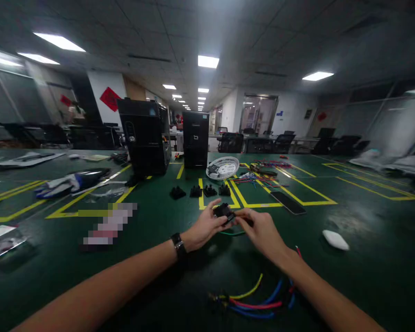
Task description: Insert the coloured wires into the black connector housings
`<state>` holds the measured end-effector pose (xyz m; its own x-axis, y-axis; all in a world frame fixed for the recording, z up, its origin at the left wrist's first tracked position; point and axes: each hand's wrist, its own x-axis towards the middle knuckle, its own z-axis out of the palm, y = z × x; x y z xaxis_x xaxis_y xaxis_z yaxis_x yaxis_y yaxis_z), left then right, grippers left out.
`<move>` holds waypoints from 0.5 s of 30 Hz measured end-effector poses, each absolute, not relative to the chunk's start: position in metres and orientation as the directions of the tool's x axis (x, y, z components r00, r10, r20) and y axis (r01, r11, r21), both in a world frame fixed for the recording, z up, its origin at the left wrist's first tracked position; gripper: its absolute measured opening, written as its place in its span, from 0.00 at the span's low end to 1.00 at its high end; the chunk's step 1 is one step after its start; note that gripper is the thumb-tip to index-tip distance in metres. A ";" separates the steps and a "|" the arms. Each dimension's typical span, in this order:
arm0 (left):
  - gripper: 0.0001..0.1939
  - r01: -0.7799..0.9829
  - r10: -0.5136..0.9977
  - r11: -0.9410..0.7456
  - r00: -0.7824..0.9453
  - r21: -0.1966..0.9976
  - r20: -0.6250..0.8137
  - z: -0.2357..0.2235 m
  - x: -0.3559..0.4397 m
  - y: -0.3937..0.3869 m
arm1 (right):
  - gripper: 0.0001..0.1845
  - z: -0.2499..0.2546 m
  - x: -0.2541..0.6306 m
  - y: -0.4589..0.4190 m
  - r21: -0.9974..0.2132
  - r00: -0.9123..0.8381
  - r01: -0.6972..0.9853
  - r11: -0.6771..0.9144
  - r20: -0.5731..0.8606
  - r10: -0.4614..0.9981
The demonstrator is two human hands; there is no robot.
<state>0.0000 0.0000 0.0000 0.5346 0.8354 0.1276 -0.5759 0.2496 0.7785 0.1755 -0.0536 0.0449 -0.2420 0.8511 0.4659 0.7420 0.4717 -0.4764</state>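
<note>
The small black block [223,210] lies between the two hands, gripped by thumb and fingers of the left hand [204,227]. The right hand [263,230], its fingertips pressed together, is at the block's right edge; whether it pinches the green wire [233,234] just below, I cannot tell.

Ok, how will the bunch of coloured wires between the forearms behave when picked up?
The coloured wires look thin, so probably light and flexible. Their curves suggest some springiness, and the fanned-out ends may splay or snag.
</note>
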 end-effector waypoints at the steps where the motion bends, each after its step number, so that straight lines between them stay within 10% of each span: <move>1: 0.31 -0.576 0.838 0.254 0.533 0.777 0.121 0.000 0.000 0.000 | 0.11 0.044 0.176 -0.054 -0.461 -0.249 0.754 0.468 0.459 0.853; 15: 0.33 -0.444 0.827 0.070 0.526 0.893 0.197 -0.003 0.002 -0.003 | 0.14 0.047 0.175 -0.057 -0.398 -0.307 0.795 0.457 0.386 0.870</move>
<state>0.0016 -0.0026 -0.0034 0.5260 0.8274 0.1968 -0.4442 0.0699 0.8932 0.1751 -0.0568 0.0472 -0.3073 0.8700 0.3857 0.7953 0.4573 -0.3979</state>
